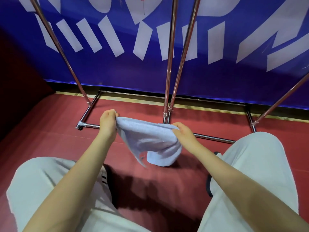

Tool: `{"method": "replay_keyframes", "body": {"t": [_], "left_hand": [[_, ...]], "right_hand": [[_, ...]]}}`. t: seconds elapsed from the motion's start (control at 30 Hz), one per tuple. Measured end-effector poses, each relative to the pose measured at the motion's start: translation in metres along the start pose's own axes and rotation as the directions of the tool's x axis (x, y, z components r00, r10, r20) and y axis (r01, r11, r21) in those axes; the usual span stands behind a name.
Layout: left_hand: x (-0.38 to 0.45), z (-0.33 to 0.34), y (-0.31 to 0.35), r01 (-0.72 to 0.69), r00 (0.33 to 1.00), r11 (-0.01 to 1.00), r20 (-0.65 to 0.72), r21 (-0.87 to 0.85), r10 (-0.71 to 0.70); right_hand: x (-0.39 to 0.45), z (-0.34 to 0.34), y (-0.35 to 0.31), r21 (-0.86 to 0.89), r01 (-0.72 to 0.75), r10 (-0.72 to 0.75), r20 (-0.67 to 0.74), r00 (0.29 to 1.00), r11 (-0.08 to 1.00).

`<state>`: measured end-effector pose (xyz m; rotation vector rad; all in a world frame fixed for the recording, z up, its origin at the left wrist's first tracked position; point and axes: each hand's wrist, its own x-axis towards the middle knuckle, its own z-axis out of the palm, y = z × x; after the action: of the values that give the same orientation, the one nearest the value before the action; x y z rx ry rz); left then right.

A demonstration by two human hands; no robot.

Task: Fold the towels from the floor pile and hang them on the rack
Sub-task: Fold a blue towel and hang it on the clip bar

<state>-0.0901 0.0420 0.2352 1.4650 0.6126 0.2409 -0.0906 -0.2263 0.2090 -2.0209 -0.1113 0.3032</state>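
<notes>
A small light blue towel (148,139) hangs stretched between my two hands above the red floor. My left hand (107,122) pinches its left top corner. My right hand (183,133) pinches the right top corner. The towel sags and curls under itself at the lower right, its bottom edge close to the floor. The metal rack (168,64) stands right behind the towel, its chrome uprights rising out of the top of the view and its base bars lying on the floor. The rack's hanging bars and the towel pile are out of view.
A blue banner with large white lettering (150,39) covers the wall behind the rack. My legs in light grey trousers (250,164) frame the lower view, with a dark shoe (107,180) showing by the left knee. Red floor (58,131) spreads around.
</notes>
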Motion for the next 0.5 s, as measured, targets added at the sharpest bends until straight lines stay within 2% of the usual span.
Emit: {"method": "replay_keyframes", "body": {"t": [0.1, 0.23, 0.37, 0.5], "left_hand": [[0.004, -0.009, -0.009, -0.030, 0.999, 0.986, -0.039, 0.166, 0.037], [-0.003, -0.004, -0.022, -0.004, 0.996, 0.963, -0.083, 0.270, 0.028], [-0.020, 0.012, -0.026, -0.048, 0.998, 0.958, -0.018, 0.284, 0.056], [-0.051, 0.031, -0.021, -0.184, 0.975, 0.956, 0.166, 0.228, 0.148]], "right_hand": [[-0.008, -0.004, -0.019, 0.146, 0.071, -0.076, 0.027, 0.997, 0.987], [-0.017, -0.007, -0.033, 0.146, 0.195, -0.192, -0.033, 0.981, 0.970], [-0.018, -0.008, -0.035, 0.175, 0.234, -0.208, -0.155, 0.966, 0.956], [-0.019, -0.008, -0.038, 0.276, 0.244, -0.187, -0.216, 0.958, 0.930]]}}
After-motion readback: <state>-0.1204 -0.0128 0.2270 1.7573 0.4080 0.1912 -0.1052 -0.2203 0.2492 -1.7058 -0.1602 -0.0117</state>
